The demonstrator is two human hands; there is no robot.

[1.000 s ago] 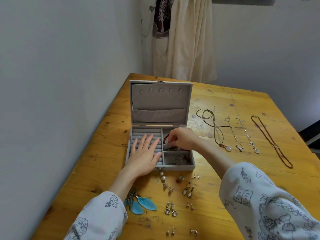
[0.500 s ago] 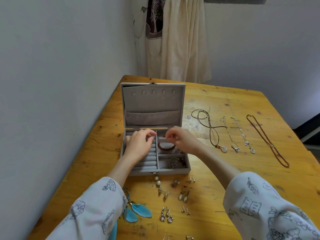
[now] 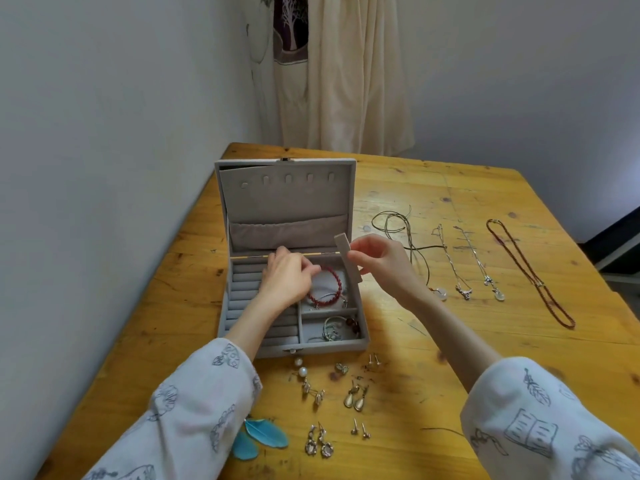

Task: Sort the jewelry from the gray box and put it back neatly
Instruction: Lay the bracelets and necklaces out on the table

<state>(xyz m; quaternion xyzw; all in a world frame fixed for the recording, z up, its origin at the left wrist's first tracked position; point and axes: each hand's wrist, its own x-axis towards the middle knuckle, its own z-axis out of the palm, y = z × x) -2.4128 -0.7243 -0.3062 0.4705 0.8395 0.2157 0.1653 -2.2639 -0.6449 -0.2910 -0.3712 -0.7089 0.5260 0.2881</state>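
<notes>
The wooden bench (image 3: 433, 348) carries everything, and the gray box (image 3: 362, 342) sits open at its left side with the lid propped upright. Off to the right four necklaces (image 3: 460, 261) lie in a row on the wood, well apart from the box, and in front of the box pairs of earrings (image 3: 356, 398) are spread out loose.

Here's the worry. The right hand (image 3: 381, 265) has a gray divider strip (image 3: 348, 258) lifted above the box's right wall, tilted, pinched between thumb and fingers. With that strip out, the back compartment looks like one wide bay, so the red bead bracelet (image 3: 329, 287) lying in it could slide about or tangle with the thin silver piece beside it, I'd guess. Drop the strip back carelessly and it might trap the beads beneath it. Those earrings near the front edge worry me too: a sleeve sweeping back could scatter them.

Now the hands. Right one is narrowly closed, fingertips clamped on the strip. The left hand (image 3: 285, 277) reaches over the ring rolls, its fingers curled down at the bracelet's edge; whether it's actually gripping the beads or only touching them, I can't tell from here. In the front compartment sits a jumble of bracelets (image 3: 337, 327), untouched.
</notes>
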